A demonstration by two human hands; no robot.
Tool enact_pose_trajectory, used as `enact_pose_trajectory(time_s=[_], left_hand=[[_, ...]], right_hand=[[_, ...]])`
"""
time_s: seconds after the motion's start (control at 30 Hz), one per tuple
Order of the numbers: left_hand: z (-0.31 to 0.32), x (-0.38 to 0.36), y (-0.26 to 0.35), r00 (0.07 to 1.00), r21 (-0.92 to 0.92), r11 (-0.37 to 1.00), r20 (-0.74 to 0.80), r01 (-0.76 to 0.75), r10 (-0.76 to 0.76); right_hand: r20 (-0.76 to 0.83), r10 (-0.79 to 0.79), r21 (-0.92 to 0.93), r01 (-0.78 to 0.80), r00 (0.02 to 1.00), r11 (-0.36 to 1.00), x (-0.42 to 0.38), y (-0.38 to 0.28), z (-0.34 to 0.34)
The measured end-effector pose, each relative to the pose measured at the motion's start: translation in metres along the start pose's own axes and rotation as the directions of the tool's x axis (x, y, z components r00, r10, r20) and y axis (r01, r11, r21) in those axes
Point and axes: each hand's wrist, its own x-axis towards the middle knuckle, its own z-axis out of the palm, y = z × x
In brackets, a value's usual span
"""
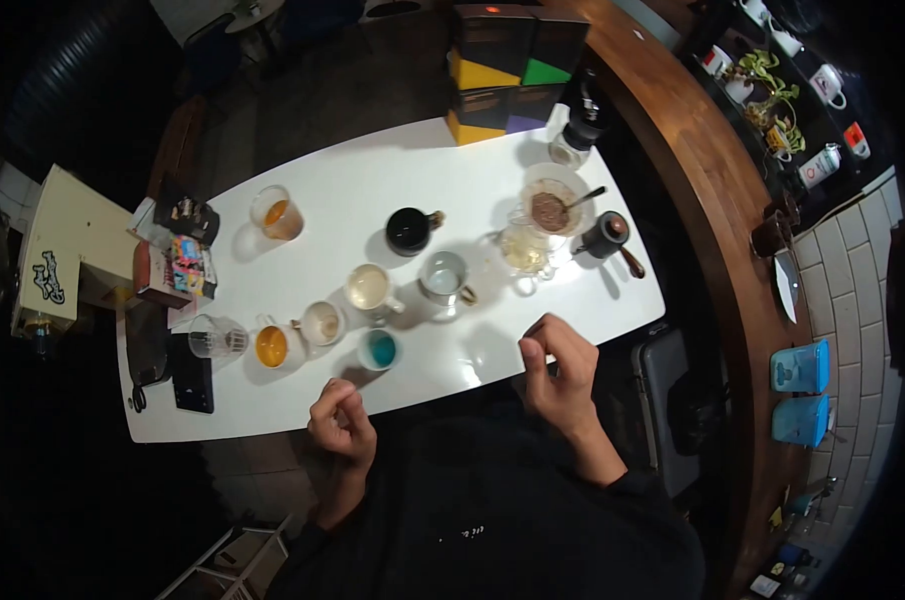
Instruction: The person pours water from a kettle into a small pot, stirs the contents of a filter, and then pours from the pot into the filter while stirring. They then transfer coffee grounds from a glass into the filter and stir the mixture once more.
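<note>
The white table (pixel 573 290) carries a coffee tasting set-up, w/ most vessels already filled or used. A pour-over dripper (pixel 553 207) w/ wet brown grounds and a spoon sits on a glass server (pixel 526 250) at the far right; the server looks nearly empty, so brewing seems done. Beside it stands a dark hand grinder (pixel 606 235), and further back another grinder (pixel 579 130) near the coloured boxes (pixel 503 75).

Cups are spread over the middle: a black cup (pixel 410 230), a glass w/ amber liquid (pixel 277 213), a metal cup (pixel 444 278), a white mug (pixel 369 288), a small cup (pixel 322 323), a cup w/ orange liquid (pixel 271 346) and a teal cup (pixel 380 350). Whether tasting is finished, I cannot tell; several cups have liquid inside.

Both hands are at the near edge, holding nothing. The left hand (pixel 343 420) is loosely curled, fingers bent inward, just before the teal cup, not touching it. The right hand (pixel 558 375) is raised, half closed, thumb and fingertips close together, over the table edge, apart from all cups. A phone (pixel 192 372) lies at the left end, next to an empty glass (pixel 216 340).
</note>
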Motion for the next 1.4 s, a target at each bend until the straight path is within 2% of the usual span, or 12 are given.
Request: enact_pose_trajectory(time_s=[0.07, 0.13, 0.2, 0.4, 0.47, 0.57, 0.63, 0.73, 0.87, 1.03, 1.13, 1.4], left_hand=[[0.05, -0.001, 0.016, 0.98, 0.013, 0.984, -0.089, 0.179, -0.177], [0.093, 0.012, 0.025, 0.981, 0.013, 0.985, -0.092, 0.172, -0.171], [0.131, 0.023, 0.026, 0.999, 0.082, 0.996, -0.022, -0.039, 0.041], [0.21, 0.039, 0.035, 0.987, 0.062, 0.986, 0.025, 0.156, -0.158], [0.226, 0.045, 0.038, 0.985, 0.035, 0.986, 0.049, 0.162, -0.163], [0.234, 0.044, 0.037, 0.973, 0.053, 0.975, 0.07, 0.214, -0.218], [0.238, 0.044, 0.032, 0.969, 0.069, 0.97, 0.064, 0.235, -0.239], [0.243, 0.049, 0.024, 0.948, 0.091, 0.947, 0.051, 0.309, -0.315], [0.25, 0.055, 0.006, 0.901, 0.043, 0.905, 0.081, 0.423, -0.425], [0.264, 0.062, -0.01, 0.894, 0.028, 0.895, 0.052, 0.444, -0.445], [0.264, 0.062, -0.013, 0.888, 0.038, 0.89, 0.053, 0.455, -0.456], [0.256, 0.055, -0.013, 0.874, 0.035, 0.875, 0.039, 0.483, -0.484]], right_hand=[[-0.104, 0.035, -0.048, -0.04, 0.994, 0.998, 0.005, 0.026, -0.037], [-0.192, 0.126, -0.122, -0.151, 0.973, 0.981, 0.003, 0.066, -0.075], [-0.307, 0.212, -0.131, -0.262, 0.928, 0.956, 0.011, 0.103, -0.108], [-0.259, 0.447, -0.391, -0.516, 0.856, 0.762, -0.003, 0.245, -0.177], [-0.119, 0.635, -0.309, -0.636, 0.763, 0.707, -0.008, 0.278, -0.181], [0.053, 0.734, -0.243, -0.704, 0.677, 0.667, -0.013, 0.311, -0.173], [0.301, 0.808, 0.084, -0.858, 0.507, 0.507, -0.011, 0.317, -0.165], [0.471, 0.755, 0.35, -0.882, 0.456, 0.315, -0.014, 0.327, -0.164], [0.484, 0.798, 0.45, -0.884, 0.36, 0.126, -0.008, 0.313, -0.163], [0.501, 0.777, 0.486, -0.867, 0.381, 0.111, -0.017, 0.324, -0.153], [0.352, 0.812, 0.472, -0.837, 0.466, 0.275, -0.013, 0.316, -0.151], [0.154, 0.804, 0.5, -0.747, 0.574, 0.438, 0.027, 0.281, -0.183]])
